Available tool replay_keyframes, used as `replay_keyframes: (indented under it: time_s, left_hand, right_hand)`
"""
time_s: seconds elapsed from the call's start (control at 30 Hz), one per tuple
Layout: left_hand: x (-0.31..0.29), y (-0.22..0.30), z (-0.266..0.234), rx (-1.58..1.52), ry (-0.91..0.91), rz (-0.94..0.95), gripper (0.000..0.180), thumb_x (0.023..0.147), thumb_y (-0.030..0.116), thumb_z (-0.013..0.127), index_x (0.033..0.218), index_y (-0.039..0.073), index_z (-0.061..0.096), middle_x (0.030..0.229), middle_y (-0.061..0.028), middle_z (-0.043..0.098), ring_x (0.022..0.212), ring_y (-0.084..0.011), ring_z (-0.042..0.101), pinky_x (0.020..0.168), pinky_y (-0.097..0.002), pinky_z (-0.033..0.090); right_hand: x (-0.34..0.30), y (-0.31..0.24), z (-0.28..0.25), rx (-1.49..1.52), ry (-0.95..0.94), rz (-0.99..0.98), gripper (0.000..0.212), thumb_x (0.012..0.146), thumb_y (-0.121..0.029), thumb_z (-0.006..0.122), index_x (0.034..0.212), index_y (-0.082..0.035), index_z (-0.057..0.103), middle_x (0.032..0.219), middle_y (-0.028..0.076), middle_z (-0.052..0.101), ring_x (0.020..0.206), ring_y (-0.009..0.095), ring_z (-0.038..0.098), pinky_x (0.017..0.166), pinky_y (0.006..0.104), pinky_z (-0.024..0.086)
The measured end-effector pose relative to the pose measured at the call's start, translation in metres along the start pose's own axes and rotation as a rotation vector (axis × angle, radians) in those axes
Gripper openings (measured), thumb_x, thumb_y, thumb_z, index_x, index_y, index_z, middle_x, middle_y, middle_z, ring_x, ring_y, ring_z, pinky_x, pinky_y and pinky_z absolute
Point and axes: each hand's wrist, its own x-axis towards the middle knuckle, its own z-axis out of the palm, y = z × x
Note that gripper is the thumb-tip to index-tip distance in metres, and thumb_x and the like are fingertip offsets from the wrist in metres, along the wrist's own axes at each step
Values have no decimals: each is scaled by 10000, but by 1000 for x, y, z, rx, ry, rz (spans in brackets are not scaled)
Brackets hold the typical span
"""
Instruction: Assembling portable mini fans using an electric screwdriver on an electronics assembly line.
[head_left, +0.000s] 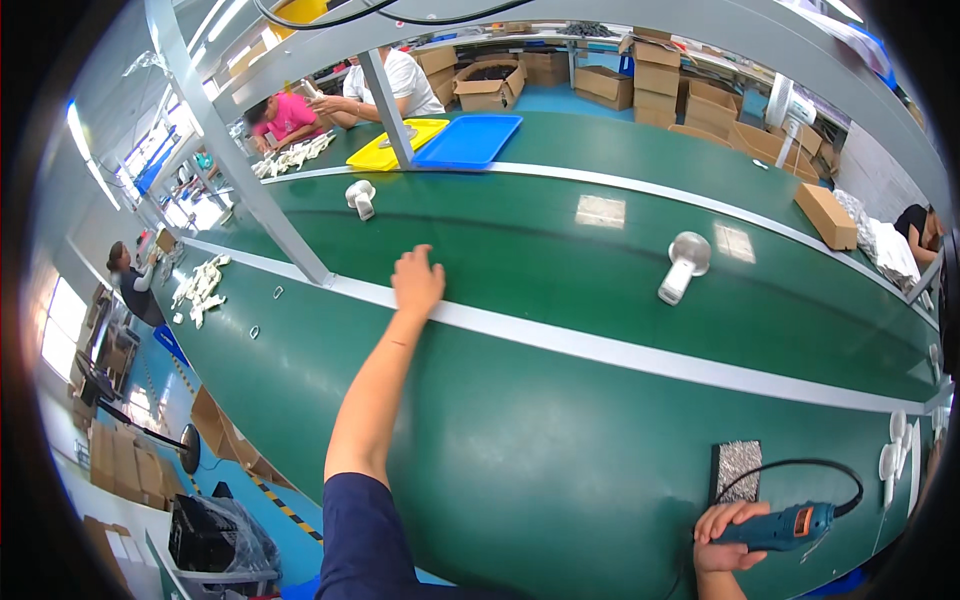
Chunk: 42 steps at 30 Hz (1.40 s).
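L to R, containers 1st: cardboard box at 8 o'clock, contents can't tell; yellow tray at 11 w/ small greyish item; blue tray at 12, right next to it; open ctn of dark stuff beyond, also 12; black-edged tray of small silvery bits at 4; long brown ctn btwn 2 & 3. Other stuff: white parts pile at 9; metal post at 10, in the way; white piece past it. L hand btwn 9 & 10, fingers loosely spread over green surface, wrist across the metal rail; contact can't tell. 2nd white piece nr 3. R hand btwn 4 & 5, fingers wrapped round teal corded power tool at 4; black cord loops across the silvery-bits tray. More white parts nr 4.
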Motion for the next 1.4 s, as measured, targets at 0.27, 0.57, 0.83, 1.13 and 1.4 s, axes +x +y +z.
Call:
replay_keyframes:
  time_s: [0.27,0.57,0.83,1.13,1.4]
  left_hand:
    - [84,-89,4,156,-7,-289,646,857,286,642,1430,185,361,1263,-188,550,1182,-384,512,932,-560,436]
    - [150,-117,23,283,-106,-405,597,881,340,617,1425,251,387,1363,-162,457,1293,-358,398,1015,-586,335]
    - [154,-127,45,479,-8,-300,395,921,314,552,1234,79,494,1128,-225,602,1047,-405,601,847,-557,485]
    - [51,-58,-33,-147,-197,379,301,1019,251,496,1148,-17,543,999,-141,562,858,-234,518,792,-349,426]
    - [-231,145,-120,-376,-407,613,172,851,54,667,953,-8,543,933,-162,504,853,-320,516,745,-375,430]
  right_hand:
    - [-3,-21,24,-137,44,153,575,799,-485,744,1019,-16,496,750,125,522,612,231,514,501,317,441]
    - [-6,-19,18,-175,182,170,655,825,-591,685,1081,-13,515,824,115,559,668,205,537,566,308,458]
    - [-8,-22,41,-165,252,241,587,804,-467,756,1075,5,534,814,125,548,667,211,534,561,298,463]
    - [11,14,30,-152,280,19,680,840,-683,580,1028,-44,441,729,77,512,515,173,476,428,287,400]
    - [36,-62,-11,-67,374,-126,772,830,-813,399,991,-58,429,644,51,479,456,145,466,369,282,399]
